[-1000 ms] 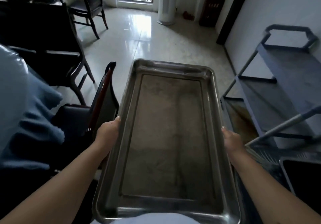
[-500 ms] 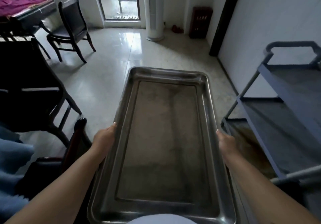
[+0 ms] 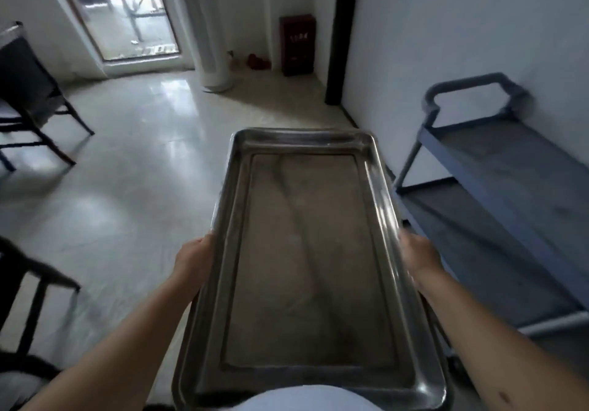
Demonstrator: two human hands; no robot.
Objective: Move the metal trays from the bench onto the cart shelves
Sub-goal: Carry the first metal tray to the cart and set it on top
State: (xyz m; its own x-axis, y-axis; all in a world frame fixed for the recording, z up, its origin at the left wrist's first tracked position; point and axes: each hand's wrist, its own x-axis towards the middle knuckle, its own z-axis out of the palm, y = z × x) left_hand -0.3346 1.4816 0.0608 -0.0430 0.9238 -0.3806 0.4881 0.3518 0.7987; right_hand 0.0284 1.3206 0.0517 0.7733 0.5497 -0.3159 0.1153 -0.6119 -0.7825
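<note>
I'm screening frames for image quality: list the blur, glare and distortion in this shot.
Head view: motion blur smears the dark wooden chairs at left and the grey-blue cart shelves; window light glares off the glossy pale floor and the rectangular metal tray rim; wide-angle distortion bends the walls; the left hand and right hand look soft.

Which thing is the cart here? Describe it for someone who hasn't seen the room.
Look along the white wall on the right side of the room. The cart stands against it, right of the metal tray held between the left hand and right hand. It is blue-grey, with stacked flat shelves and a looped handle at its far end, unlike the dark chairs opposite.
</note>
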